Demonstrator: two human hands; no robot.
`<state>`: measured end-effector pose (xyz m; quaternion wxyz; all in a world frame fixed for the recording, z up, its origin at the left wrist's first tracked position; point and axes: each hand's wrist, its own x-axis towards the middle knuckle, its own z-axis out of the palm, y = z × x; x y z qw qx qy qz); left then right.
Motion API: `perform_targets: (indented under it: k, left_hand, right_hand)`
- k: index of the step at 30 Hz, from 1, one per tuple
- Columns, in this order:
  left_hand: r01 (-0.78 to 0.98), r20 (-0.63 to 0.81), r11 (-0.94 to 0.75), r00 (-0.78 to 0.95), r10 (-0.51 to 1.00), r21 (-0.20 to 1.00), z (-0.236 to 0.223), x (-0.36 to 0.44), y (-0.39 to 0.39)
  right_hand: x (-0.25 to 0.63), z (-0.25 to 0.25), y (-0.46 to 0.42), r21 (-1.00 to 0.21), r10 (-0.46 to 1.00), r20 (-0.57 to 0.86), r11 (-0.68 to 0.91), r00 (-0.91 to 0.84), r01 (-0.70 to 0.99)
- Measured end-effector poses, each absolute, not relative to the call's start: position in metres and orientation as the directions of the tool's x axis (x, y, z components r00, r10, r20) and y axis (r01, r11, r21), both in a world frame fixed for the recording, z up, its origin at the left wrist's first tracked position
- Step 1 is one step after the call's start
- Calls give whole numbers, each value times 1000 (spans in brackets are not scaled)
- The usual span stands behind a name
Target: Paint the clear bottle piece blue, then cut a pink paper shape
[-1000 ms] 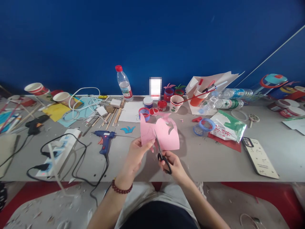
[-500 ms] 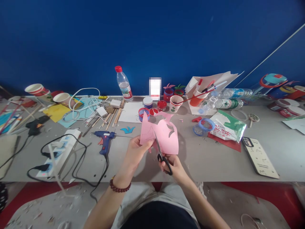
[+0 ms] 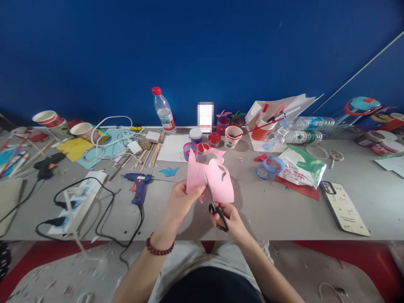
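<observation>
My left hand point(image 3: 181, 204) is closed, pinching the lower left edge of a pink sheet of paper point(image 3: 216, 179) held above the grey table point(image 3: 284, 210). The sheet has curved cut-outs along its top and right side. My right hand point(image 3: 229, 216) grips a pair of black-handled scissors point(image 3: 213, 201), fingers through the loops. The blades point up and into the pink paper near its middle. A bead bracelet is on my left wrist.
A blue glue gun point(image 3: 139, 185) lies left of my hands, next to a power strip point(image 3: 77, 202) with black cables. Behind are a water bottle point(image 3: 163, 110), paint pots point(image 3: 214, 139), paper cups point(image 3: 232, 136), a pen cup point(image 3: 263, 126), a foil bag point(image 3: 303, 168) and a phone point(image 3: 344, 208).
The pink paper has turned and drawn in slightly, looking narrower now. The scissors stay in the cut, and both hands remain in nearly the same place.
</observation>
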<state>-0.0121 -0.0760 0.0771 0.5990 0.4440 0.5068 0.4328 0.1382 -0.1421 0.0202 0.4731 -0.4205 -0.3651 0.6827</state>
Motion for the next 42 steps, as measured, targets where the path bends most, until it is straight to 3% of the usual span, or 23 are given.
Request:
perform_targets:
  k: [17, 27, 33, 42]
  left_hand:
    - [7, -220, 221, 112, 969, 975, 87, -18, -75]
    - [-23, -81, 81, 5, 997, 996, 77, -7, -82]
    - [95, -42, 44, -24, 999, 995, 87, -9, -79]
    - [309, 43, -30, -35, 998, 950, 93, -35, -60]
  right_hand:
    - [139, 22, -141, -887, 942, -265, -323, -208, -331]
    - [140, 12, -146, -906, 948, -195, -272, -250, -324]
    - [141, 19, -156, -883, 892, -184, -335, -414, -329]
    - [163, 52, -166, -905, 760, -200, -385, -618, -181]
